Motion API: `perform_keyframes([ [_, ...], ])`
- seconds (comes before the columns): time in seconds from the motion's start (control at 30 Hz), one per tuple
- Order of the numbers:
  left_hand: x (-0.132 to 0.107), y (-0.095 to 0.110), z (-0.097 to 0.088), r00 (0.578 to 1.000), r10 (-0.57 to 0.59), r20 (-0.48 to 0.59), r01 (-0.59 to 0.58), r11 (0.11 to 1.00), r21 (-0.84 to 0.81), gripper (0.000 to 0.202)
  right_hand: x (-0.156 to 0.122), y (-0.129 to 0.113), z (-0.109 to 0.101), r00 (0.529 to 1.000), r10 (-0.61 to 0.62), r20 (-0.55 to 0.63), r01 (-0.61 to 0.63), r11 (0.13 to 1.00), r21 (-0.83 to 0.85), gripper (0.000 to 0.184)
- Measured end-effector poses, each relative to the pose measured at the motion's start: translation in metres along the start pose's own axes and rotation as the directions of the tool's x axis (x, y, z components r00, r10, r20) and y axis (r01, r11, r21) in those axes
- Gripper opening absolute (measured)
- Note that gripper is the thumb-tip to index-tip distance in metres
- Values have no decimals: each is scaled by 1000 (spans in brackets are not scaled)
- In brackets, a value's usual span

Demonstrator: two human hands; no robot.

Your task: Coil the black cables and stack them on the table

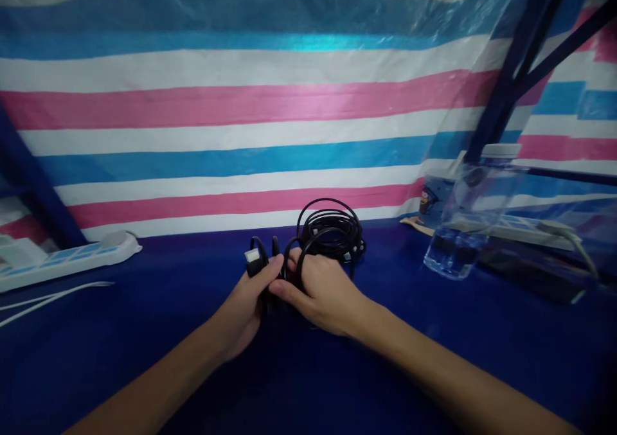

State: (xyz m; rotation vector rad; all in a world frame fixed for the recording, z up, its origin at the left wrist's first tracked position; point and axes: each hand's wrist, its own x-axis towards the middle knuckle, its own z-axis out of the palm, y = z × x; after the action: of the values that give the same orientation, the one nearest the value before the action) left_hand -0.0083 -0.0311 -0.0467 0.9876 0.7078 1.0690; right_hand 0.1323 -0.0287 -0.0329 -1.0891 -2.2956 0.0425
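A bundle of black cable (330,229) lies coiled on the dark blue table (144,332), near the middle. My left hand (245,306) is closed around one end of the cable, and a plug with a pale tip (253,258) sticks up past its fingers. My right hand (321,290) rests on the near side of the coil with its fingers curled into the loops. The two hands touch each other at the fingertips. Part of the cable is hidden under both hands.
A white and light blue power strip (62,258) with white cords lies at the far left. A clear plastic water bottle (470,220), partly filled, stands at the right, with another power strip (530,229) behind it. A striped tarp (241,101) hangs behind the table.
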Motion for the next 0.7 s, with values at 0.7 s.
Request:
perform_keyframes([
  [0.7,-31,28,-5,769,-462,441,262,858,442,31,0,16,-37,938,-62,342,-194,723,663,29],
])
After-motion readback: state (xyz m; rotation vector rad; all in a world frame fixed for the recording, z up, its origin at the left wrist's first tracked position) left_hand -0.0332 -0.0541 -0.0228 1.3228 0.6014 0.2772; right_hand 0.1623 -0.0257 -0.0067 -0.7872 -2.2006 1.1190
